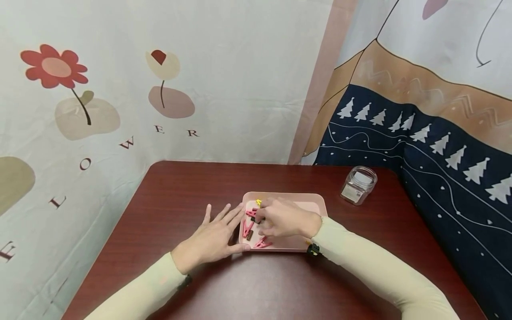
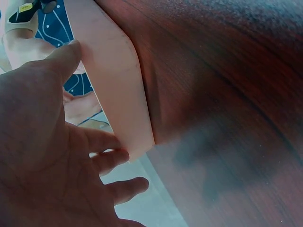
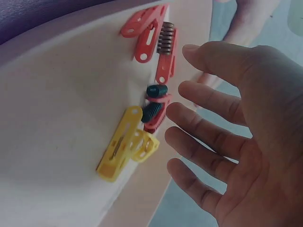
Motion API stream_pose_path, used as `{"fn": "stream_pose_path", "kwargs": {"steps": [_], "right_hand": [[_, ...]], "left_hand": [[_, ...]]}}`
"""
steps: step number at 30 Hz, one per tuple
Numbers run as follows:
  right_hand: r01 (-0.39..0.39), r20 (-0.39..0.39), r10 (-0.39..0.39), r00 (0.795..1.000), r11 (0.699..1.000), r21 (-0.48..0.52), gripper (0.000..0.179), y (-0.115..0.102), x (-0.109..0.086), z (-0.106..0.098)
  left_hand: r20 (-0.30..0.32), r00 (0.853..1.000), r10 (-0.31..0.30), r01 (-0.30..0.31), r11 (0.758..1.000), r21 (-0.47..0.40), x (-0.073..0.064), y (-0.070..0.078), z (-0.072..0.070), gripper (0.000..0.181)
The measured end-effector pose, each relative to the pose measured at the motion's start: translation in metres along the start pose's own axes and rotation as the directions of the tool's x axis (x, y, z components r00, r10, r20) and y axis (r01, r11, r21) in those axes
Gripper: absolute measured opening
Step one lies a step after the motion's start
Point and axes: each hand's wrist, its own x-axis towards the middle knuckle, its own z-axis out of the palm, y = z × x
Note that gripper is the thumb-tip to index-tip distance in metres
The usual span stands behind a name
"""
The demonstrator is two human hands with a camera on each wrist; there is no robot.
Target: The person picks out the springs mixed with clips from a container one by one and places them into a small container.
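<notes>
Cream sleeves [image 1: 372, 255], black wrist cameras [image 1: 314, 250]

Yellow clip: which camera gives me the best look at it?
The right wrist view: it shows the yellow clip large and unblocked by fingers. The head view shows it only small, beside the right hand; the left wrist view doesn't show it.

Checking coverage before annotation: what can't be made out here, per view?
- Label on the clear jar, head: text too small to read.
- Yellow clip, head: partly hidden by the right hand.
- Pink tray, left wrist: contents hidden behind its outer wall; right wrist: cut off by the left edge.
- Left hand, left wrist: lowest finger cut off by the bottom edge.
</notes>
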Motion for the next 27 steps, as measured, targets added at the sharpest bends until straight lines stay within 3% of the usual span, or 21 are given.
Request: {"fn": "stream_pose_path", "kwargs": {"steps": [7, 27], "right_hand": [[0.022, 0.036, -0.022, 0.999, 1.0, 0.008, 0.02, -0.003, 0.012, 0.007], [-0.054, 0.148, 0.067, 0.987, 0.994, -0.091, 0.03, -0.018, 0.033, 0.015]], "left_hand": [[0.0, 1.0, 0.01, -0.01, 1.0, -0.006, 0.0, 0.0, 0.002, 0.106], [-0.004, 1.0, 0.007, -0.007, 0.999, -0.035, -0.002, 0.0, -0.001, 0.109]]}}
